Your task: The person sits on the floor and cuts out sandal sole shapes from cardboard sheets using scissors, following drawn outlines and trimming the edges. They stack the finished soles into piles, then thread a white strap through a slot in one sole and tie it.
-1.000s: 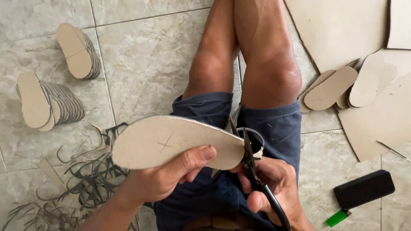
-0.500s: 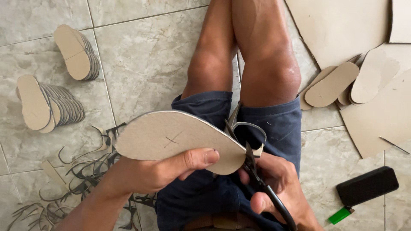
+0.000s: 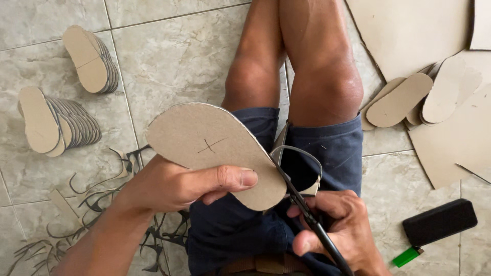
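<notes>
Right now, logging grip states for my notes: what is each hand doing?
Left hand: closed on the cardboard sole cutout, thumb on top.
Right hand: closed on the scissors, blades at the cutout's edge.

— Where does the view look from?
— From the person's head, facing almost straight down over the lap to the tiled floor.
— How near?
— Close: the hands fill the lower frame, knees run off the top.
— A second view?
— Only this one, so nothing overlaps.
</notes>
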The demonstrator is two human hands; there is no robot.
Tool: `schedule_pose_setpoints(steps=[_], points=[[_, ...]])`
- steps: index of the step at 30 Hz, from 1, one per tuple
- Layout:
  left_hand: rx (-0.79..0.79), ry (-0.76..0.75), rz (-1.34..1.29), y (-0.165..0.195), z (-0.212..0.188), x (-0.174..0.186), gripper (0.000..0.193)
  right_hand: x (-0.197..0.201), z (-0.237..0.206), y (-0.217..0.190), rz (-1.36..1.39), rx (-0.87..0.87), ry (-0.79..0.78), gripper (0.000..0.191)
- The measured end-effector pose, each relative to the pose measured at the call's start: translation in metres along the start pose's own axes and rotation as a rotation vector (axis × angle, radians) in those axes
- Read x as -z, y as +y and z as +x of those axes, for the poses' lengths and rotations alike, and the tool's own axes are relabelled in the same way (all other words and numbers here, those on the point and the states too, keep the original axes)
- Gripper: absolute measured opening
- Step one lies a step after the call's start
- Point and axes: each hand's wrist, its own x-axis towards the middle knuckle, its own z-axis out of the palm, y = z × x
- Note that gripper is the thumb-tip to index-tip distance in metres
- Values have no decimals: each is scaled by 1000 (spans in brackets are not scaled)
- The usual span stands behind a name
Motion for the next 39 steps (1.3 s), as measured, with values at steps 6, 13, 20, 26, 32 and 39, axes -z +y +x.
schedule_pose_setpoints(steps=[6, 13, 20, 26, 32, 39], points=[[-31, 24, -53, -2, -4, -8, 11, -9, -3, -2, -56, -7, 197, 40], [-806, 504, 1024, -29, 0, -53, 31, -19, 3, -8, 817, 144, 77, 43], [-280, 248, -348, -62, 12, -49, 40, -15, -3, 16, 385, -97, 293, 21], [-297, 223, -317, -55, 6, -38, 34, -8, 1, 16, 338, 17, 152, 20], [-270, 292, -326, -46, 3, -53, 34, -24, 13, -8, 314, 24, 198, 35], [-280, 296, -330, -52, 1, -57, 32, -26, 12, 4, 47, 51, 312, 14]])
